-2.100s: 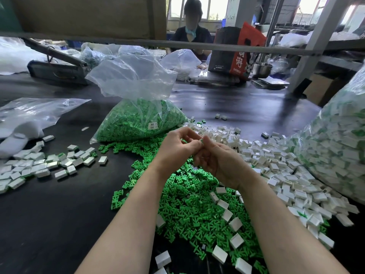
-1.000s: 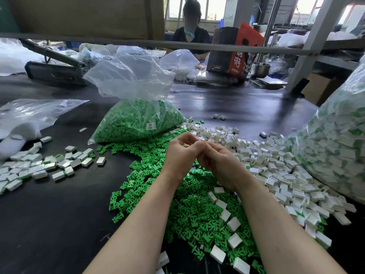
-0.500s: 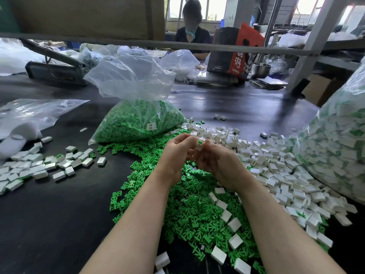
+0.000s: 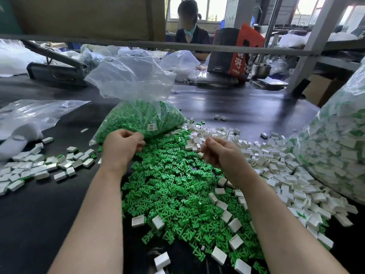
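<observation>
Both hands are apart, fingers curled (what either pinches, I cannot tell): left hand, right hand. Right bag holds white-and-green pieces; far bag holds green inserts. Green pile lies between and below the hands; white shells lie right, touching the right fingertips.

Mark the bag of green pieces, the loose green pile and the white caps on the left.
bag of green pieces [image 4: 136,119], head view, on its green-filled lower half.
loose green pile [image 4: 173,186], head view, on the middle of the heap.
white caps on the left [image 4: 39,168], head view, on the middle of the cluster.
</observation>
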Available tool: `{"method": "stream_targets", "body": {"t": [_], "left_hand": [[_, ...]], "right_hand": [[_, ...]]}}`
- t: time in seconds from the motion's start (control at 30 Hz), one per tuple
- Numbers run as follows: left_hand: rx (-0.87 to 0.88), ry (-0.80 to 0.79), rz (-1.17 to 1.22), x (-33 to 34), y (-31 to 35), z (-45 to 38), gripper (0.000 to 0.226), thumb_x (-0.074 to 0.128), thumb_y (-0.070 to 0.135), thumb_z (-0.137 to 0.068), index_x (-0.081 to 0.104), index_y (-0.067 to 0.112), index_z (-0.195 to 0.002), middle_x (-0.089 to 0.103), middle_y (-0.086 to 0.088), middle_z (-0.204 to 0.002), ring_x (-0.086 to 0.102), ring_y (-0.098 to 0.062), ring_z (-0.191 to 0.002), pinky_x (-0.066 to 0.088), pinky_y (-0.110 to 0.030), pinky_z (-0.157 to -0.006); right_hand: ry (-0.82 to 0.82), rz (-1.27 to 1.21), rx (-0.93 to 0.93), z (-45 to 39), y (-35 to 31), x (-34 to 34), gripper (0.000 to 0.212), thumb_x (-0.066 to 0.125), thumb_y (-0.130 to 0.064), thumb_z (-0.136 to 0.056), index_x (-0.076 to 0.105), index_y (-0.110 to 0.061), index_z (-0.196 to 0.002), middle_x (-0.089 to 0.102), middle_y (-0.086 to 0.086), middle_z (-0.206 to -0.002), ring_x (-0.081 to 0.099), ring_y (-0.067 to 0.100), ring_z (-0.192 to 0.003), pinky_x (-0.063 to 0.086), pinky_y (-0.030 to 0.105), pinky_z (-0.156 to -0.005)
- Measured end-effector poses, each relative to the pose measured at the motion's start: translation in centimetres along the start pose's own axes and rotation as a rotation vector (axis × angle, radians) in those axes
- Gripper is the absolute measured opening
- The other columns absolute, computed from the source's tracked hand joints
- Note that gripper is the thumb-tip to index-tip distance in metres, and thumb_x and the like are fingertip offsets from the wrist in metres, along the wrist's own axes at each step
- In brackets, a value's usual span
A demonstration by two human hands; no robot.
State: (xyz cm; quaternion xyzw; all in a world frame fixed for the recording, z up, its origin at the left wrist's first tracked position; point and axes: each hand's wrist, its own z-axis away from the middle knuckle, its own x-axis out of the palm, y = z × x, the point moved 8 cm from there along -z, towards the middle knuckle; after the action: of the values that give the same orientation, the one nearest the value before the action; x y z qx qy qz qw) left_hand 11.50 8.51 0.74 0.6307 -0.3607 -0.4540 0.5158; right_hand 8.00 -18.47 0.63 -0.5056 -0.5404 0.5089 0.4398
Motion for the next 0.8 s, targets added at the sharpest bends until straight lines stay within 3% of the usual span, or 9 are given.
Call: {"method": "stream_targets", "body": {"t": [0.1, 0.23, 0.37, 0.47, 0.7, 0.8], "left_hand": [[-0.051, 0.218, -0.214, -4.2, -2.0, -0.9, 0.011, 0.067, 0.021, -0.076, 0.065, 0.013, -0.069, 0.072, -0.013, -0.077, 0.067, -0.027, -0.071, 0.054, -0.038, -0.072], [-0.114, 0.338, -0.463, -7.0, -3.0, -0.2, 0.008, 0.069, 0.020, -0.076, 0.066, 0.013, -0.072, 0.064, -0.010, -0.070, 0.063, -0.036, -0.081, 0.040, -0.032, -0.064], [-0.177, 0.432, -0.554, -8.4, -3.3, 0.3, 0.022, 0.063, 0.014, -0.082, 0.068, 0.010, -0.103, 0.067, -0.017, -0.106, 0.060, -0.041, -0.104, 0.042, -0.038, -0.077], [-0.190, 0.498, -0.599, -9.2, -3.2, 0.9, 0.026, 0.060, 0.011, -0.085, 0.066, 0.008, -0.110, 0.064, -0.021, -0.116, 0.057, -0.044, -0.111, 0.046, -0.045, -0.088], [-0.145, 0.513, -0.806, -8.0, -1.3, 1.6, 0.035, 0.061, 0.011, -0.082, 0.062, 0.006, -0.117, 0.055, -0.026, -0.123, 0.049, -0.046, -0.115, 0.042, -0.049, -0.094], [-0.047, 0.416, -0.829, -5.7, -0.2, 1.1, 0.037, 0.060, 0.009, -0.081, 0.060, 0.002, -0.117, 0.050, -0.028, -0.125, 0.045, -0.045, -0.117, 0.039, -0.047, -0.097]], "right_hand": [[0.011, 0.039, -0.011, 0.0, -0.3, -0.3, 0.033, 0.045, -0.017, -0.103, 0.062, -0.007, -0.077, 0.056, 0.001, -0.055, 0.045, 0.006, -0.045, 0.035, 0.013, -0.045], [0.037, 0.085, -0.016, -0.1, -0.5, -0.9, 0.031, 0.046, -0.015, -0.103, 0.061, -0.005, -0.078, 0.055, 0.003, -0.057, 0.046, 0.004, -0.044, 0.036, 0.011, -0.045], [0.057, 0.089, -0.007, -0.1, -0.6, -1.5, 0.031, 0.047, -0.015, -0.102, 0.062, -0.006, -0.076, 0.055, 0.001, -0.055, 0.046, 0.003, -0.044, 0.035, 0.010, -0.045], [0.084, 0.118, -0.008, -0.1, -0.6, -1.9, 0.032, 0.048, -0.016, -0.102, 0.063, -0.008, -0.075, 0.055, 0.001, -0.056, 0.046, 0.003, -0.044, 0.035, 0.011, -0.044], [0.105, 0.198, 0.012, -0.3, -0.1, -2.4, 0.032, 0.049, -0.021, -0.102, 0.065, -0.009, -0.077, 0.057, -0.001, -0.056, 0.043, 0.017, -0.056, 0.036, 0.019, -0.050], [0.109, 0.232, 0.007, -0.3, -0.1, -2.4, 0.033, 0.049, -0.021, -0.102, 0.065, -0.011, -0.075, 0.057, -0.003, -0.053, 0.041, 0.016, -0.054, 0.034, 0.016, -0.047]]}}
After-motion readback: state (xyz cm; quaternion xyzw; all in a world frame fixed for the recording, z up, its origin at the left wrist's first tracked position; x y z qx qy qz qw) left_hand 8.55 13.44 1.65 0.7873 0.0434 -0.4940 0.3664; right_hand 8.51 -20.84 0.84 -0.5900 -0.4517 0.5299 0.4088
